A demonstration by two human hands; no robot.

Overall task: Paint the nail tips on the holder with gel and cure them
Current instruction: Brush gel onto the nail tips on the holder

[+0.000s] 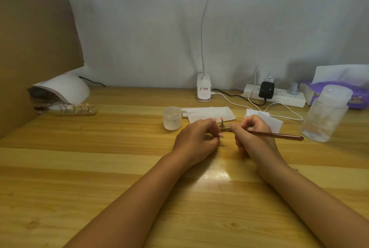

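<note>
Gripping holder [225, 129] at middle of worktop [119, 148] in left hand [196, 138], pinching brush [279, 134] in right hand [253, 134] just beside nail tips [221, 118]: risk of smeared gel from curled left fingers [208, 128] brushing tips, or of flooded edges from overloaded brush.

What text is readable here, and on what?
Lamp base: dark printed label, too blurred to read.
Tissue pack: pale print on purple, too blurred to read.
No other text shows, so nothing can be quoted.
</note>
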